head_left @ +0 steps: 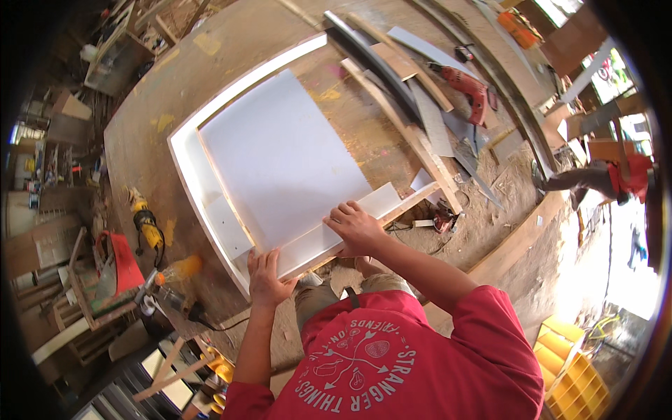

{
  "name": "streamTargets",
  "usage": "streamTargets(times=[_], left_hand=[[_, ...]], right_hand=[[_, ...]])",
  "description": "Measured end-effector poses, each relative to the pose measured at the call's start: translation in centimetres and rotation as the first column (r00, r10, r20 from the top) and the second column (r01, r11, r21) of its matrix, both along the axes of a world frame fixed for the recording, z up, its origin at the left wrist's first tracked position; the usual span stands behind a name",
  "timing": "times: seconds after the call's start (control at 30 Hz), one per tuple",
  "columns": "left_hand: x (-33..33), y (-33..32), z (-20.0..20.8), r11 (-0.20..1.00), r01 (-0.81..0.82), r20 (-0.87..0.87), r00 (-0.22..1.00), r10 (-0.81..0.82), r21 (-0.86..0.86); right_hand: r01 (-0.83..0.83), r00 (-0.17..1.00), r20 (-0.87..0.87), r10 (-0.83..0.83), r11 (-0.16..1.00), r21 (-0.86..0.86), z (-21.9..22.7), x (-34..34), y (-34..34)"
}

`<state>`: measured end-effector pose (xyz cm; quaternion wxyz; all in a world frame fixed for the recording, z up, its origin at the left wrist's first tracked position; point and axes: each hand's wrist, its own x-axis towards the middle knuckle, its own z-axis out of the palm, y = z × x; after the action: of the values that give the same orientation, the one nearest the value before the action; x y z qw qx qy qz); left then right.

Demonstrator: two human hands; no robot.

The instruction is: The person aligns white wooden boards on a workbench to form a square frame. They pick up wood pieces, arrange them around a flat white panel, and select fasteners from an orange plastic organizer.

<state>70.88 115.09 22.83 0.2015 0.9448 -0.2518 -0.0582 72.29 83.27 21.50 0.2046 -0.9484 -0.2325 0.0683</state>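
A wooden frame with white-faced strips (pixel 187 149) lies on the large workbench. Along its near side runs a white strip (pixel 315 241) with a bare wood edge. My left hand (pixel 267 278) grips this strip by its left end, near the frame's corner, fingers on top and thumb along the near edge. Farther right, my right hand (pixel 355 227) is closed over the same strip, its fingers on the white face and the thumb side at the near edge. Inside the frame, a pale flat sheet (pixel 280 154) covers the left part of the opening.
A red drill (pixel 470 91) lies among boards at the back right. Left of the frame are a yellow power tool (pixel 147 225) and a red chair-like object (pixel 124 262). A yellow crate (pixel 572 371) stands at lower right. Another person (pixel 626 175) is at far right.
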Motion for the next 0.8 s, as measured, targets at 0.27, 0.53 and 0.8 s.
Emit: streamTargets(times=[0.27, 0.53, 0.8], left_hand=[[-0.8, -0.6, -0.2, 0.999, 0.041, 0.062, 0.997, -0.041, 0.011], [-1.8, 0.9, -2.7, 0.998, 0.049, 0.091, 0.995, -0.052, 0.033], [-4.0, -1.9, -1.9, 0.977, -0.062, 0.161, 0.986, 0.029, 0.202]], right_hand=[[0.187, 0.979, 0.099, -0.179, 0.979, -0.08, -1.7, -2.3, 1.2], [0.534, 0.833, 0.111, -0.542, 0.84, 0.093, 2.6, -16.4, 3.6], [0.859, 0.458, -0.163, -0.874, 0.387, 0.336, 1.4, -37.7, -10.2]])
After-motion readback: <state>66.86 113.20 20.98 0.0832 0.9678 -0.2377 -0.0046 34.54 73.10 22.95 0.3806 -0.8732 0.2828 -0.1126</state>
